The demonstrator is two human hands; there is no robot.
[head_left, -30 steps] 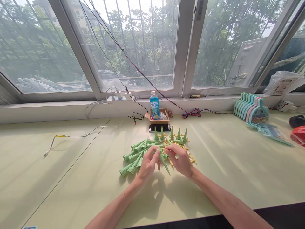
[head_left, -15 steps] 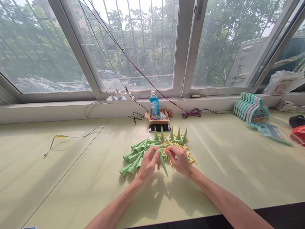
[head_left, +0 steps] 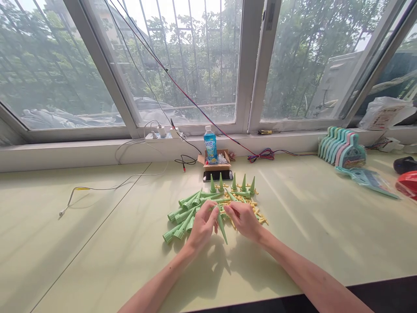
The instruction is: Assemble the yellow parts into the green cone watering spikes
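Note:
My left hand [head_left: 202, 224] is closed around the wide end of a green plastic spike [head_left: 222, 227], whose point tilts down towards me above the table. Close beside that end, my right hand [head_left: 243, 218] pinches with thumb and fingertips. Whatever sits in this pinch is too small and covered to make out. More green spikes [head_left: 176, 234] lie heaped by my left hand. Small yellow cross-shaped pieces [head_left: 261, 218] are scattered around my right hand. Behind both hands, several spikes [head_left: 243, 183] stand upright in a row, with yellow pieces at their bases.
Behind the spikes lie a phone [head_left: 217, 175] and an open cardboard box [head_left: 226, 166] with a blue bottle [head_left: 210, 145]. A white cable [head_left: 114, 186] crosses the table at left. Coiled wires [head_left: 262, 154], a row of pastel hanger-like items [head_left: 342, 147] and a red object [head_left: 407, 184] are at right.
The held spike's point has swung slightly left and down. My right fingertips have shifted a little left, nearer the spike's wide end. The heap and the upright row look the same.

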